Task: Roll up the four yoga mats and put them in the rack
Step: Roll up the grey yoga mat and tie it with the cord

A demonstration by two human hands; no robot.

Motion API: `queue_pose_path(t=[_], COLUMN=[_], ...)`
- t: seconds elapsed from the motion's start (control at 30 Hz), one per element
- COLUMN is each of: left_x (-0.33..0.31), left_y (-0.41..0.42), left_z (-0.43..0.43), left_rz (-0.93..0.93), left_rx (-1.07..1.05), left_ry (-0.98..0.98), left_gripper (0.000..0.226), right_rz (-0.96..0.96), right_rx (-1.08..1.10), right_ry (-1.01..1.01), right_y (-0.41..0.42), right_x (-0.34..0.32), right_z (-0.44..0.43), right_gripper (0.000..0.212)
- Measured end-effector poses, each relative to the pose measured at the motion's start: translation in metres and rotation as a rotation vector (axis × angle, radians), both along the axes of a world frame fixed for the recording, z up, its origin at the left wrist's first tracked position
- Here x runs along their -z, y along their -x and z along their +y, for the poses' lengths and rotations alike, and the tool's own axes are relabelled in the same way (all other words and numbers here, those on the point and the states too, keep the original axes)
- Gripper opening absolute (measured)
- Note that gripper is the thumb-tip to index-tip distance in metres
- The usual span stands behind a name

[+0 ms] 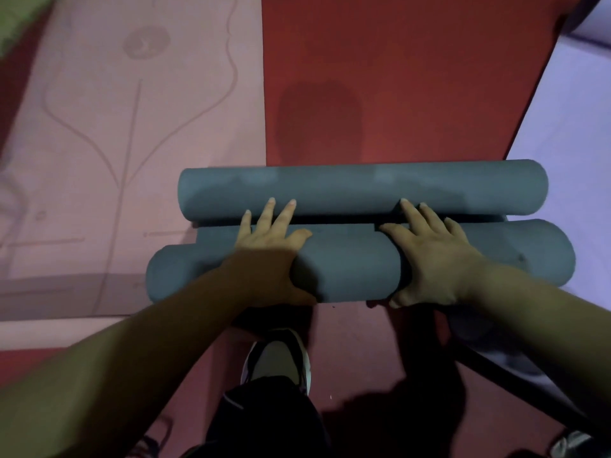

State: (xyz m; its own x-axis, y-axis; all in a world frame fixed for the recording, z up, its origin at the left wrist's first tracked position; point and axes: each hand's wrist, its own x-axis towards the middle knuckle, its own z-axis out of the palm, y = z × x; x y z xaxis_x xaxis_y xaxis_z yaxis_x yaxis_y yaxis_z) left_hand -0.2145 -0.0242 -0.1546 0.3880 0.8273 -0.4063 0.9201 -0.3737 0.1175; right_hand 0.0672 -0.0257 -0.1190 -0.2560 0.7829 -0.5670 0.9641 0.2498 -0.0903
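Note:
A grey yoga mat (350,269) lies across the red floor in front of me, curled into a thick near roll and a second far roll (360,186), with a flat strip between them. My left hand (274,259) and my right hand (433,259) grip over the near roll from above, fingers spread and reaching toward the far roll. A pink mat (132,143) with a printed line pattern lies flat on the left. A pale lavender mat (568,120) lies flat on the right. No rack is in view.
The red floor (380,77) stretches ahead between the pink and lavender mats. My shoe (281,355) and dark trouser leg (264,421) stand right under the near roll. A green patch (20,18) shows at the top left corner.

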Motion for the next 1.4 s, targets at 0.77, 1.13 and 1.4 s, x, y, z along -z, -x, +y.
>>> queue_pose_path(t=[0.77, 1.13, 1.4], left_x=[-0.003, -0.004, -0.008], left_y=[-0.002, -0.007, -0.007], left_z=[0.010, 0.013, 0.029], left_rz=[0.047, 0.045, 0.046], left_rx=[-0.063, -0.072, -0.089], left_ry=[-0.026, -0.046, 0.034], left_gripper=[0.126, 0.130, 0.127], right_rz=[-0.002, 0.012, -0.014], right_rx=[0.026, 0.061, 0.039], right_ry=[-0.052, 0.014, -0.065], right_y=[0.004, 0.007, 0.009], right_x=[0.002, -0.005, -0.002], right_z=[0.014, 0.034, 0.031], right_gripper=[0.129, 0.132, 0.134])
